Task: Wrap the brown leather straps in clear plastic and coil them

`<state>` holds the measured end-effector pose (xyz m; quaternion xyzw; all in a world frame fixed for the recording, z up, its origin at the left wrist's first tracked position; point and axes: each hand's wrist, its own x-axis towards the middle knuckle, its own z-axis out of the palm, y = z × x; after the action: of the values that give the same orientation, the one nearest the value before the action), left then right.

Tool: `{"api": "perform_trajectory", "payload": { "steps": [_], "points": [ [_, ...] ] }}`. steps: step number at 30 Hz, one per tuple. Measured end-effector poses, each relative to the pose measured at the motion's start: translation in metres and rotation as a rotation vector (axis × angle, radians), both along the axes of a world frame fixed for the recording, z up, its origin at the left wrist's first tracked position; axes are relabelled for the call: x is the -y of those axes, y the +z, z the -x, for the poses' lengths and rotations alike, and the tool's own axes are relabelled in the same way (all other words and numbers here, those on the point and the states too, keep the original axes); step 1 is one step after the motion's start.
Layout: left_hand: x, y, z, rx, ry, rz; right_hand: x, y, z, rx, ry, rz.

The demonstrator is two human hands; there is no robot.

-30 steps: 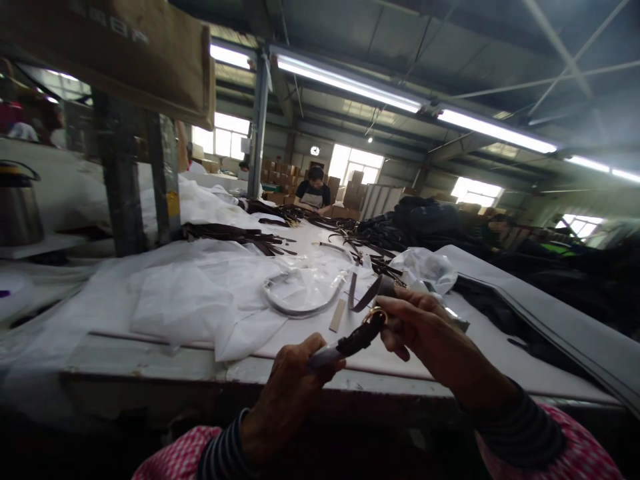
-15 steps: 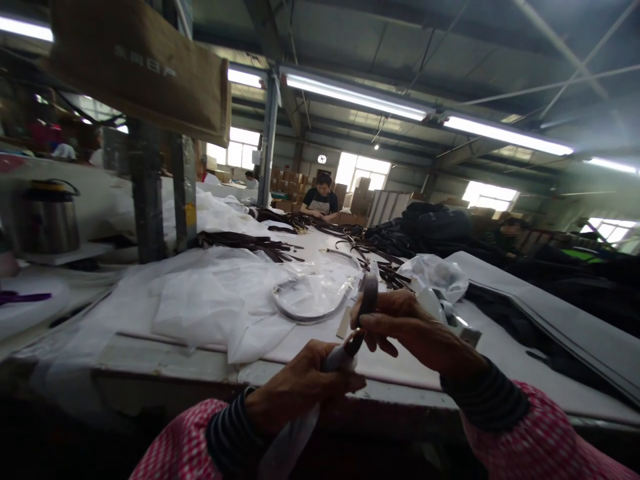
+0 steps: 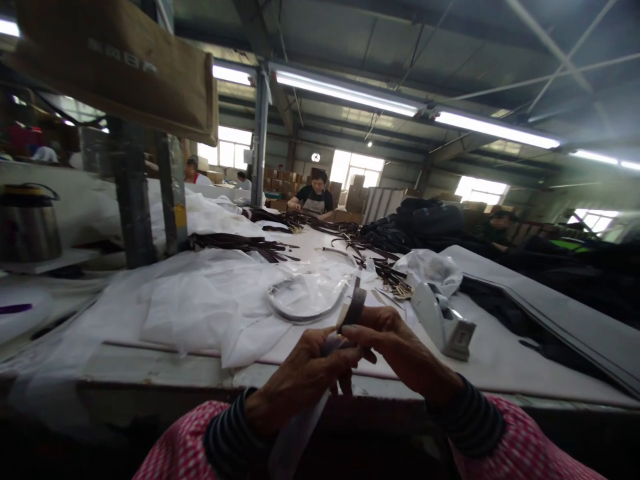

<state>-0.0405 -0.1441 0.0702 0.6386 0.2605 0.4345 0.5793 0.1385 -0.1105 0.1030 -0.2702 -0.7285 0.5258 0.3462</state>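
A dark brown leather strap (image 3: 356, 301) stands up out of my right hand (image 3: 405, 347), its thumb and fingers pinched on it. My left hand (image 3: 300, 367) is closed just below and to the left, around a clear plastic sleeve (image 3: 299, 437) that hangs down past the table edge. The two hands meet at the sleeve's mouth, where the fingers hide how far the strap sits inside. On the table ahead lies a looped strap in clear plastic (image 3: 305, 319). A grey tape dispenser (image 3: 444, 327) stands to the right of my right hand.
Sheets of thin white plastic (image 3: 200, 307) spread over the left of the table (image 3: 480, 367). Dark straps (image 3: 240, 245) lie in bunches beyond. Black fabric goods (image 3: 425, 220) are piled at the right. Metal posts (image 3: 131, 200) rise at the left. A co-worker (image 3: 316, 197) sits at the far end.
My hands have come closer together, the right one moving left and slightly down along the strap. Less of the strap shows between them. The view has shifted a little to the right.
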Motion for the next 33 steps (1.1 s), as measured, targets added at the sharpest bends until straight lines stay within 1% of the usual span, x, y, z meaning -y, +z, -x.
{"api": "perform_trajectory", "payload": {
  "steps": [2,3,5,7,8,10,13,14,16,17,19,22,23,25,27,28,30,31,33],
  "points": [
    [0.000,0.000,0.000,-0.010,-0.001,-0.022,-0.002,-0.001,0.000,-0.056,0.008,0.069],
    [-0.001,-0.001,0.000,-0.017,0.003,-0.027,-0.005,-0.001,0.000,-0.107,-0.020,0.131],
    [-0.001,-0.005,0.000,-0.047,0.007,0.002,-0.012,-0.001,0.001,-0.248,-0.123,0.279],
    [-0.001,-0.008,0.001,-0.085,-0.006,0.072,-0.019,0.001,0.003,-0.387,-0.230,0.377],
    [-0.001,-0.008,0.002,-0.094,-0.018,0.101,-0.020,0.003,0.005,-0.432,-0.257,0.383],
    [-0.002,-0.004,0.004,-0.097,-0.033,0.108,-0.017,0.007,0.008,-0.449,-0.245,0.309],
    [-0.002,0.007,0.006,-0.125,-0.010,0.029,-0.005,0.009,0.013,-0.312,-0.094,0.135],
    [-0.003,0.010,0.006,-0.148,0.010,0.009,-0.001,0.008,0.014,-0.259,-0.039,0.103],
    [-0.003,0.015,0.003,-0.183,0.049,-0.017,0.002,0.005,0.015,-0.203,0.032,0.089],
    [-0.004,0.016,0.002,-0.191,0.061,-0.026,0.000,0.003,0.015,-0.219,0.036,0.100],
    [-0.005,0.014,-0.002,-0.191,0.078,-0.038,-0.007,0.001,0.014,-0.313,-0.006,0.125],
    [-0.006,0.011,-0.004,-0.138,0.076,-0.023,-0.020,0.006,0.011,-0.443,-0.068,0.173],
    [-0.006,0.011,-0.002,-0.107,0.060,-0.021,-0.022,0.010,0.010,-0.453,-0.082,0.162],
    [-0.006,0.014,0.004,-0.025,-0.001,-0.003,-0.023,0.020,0.006,-0.433,-0.107,0.084],
    [-0.009,0.022,0.009,0.054,-0.062,0.051,-0.022,0.035,0.002,-0.389,-0.130,-0.032],
    [-0.013,0.027,0.011,0.083,-0.070,0.080,-0.022,0.045,0.000,-0.364,-0.137,-0.087],
    [-0.023,0.042,0.011,0.108,-0.053,0.093,-0.025,0.068,-0.004,-0.326,-0.143,-0.183],
    [-0.030,0.052,0.008,0.115,-0.036,0.069,-0.028,0.082,-0.005,-0.314,-0.149,-0.235],
    [-0.042,0.077,0.002,0.138,-0.008,-0.024,-0.034,0.113,-0.008,-0.299,-0.169,-0.339]
  ]
}}
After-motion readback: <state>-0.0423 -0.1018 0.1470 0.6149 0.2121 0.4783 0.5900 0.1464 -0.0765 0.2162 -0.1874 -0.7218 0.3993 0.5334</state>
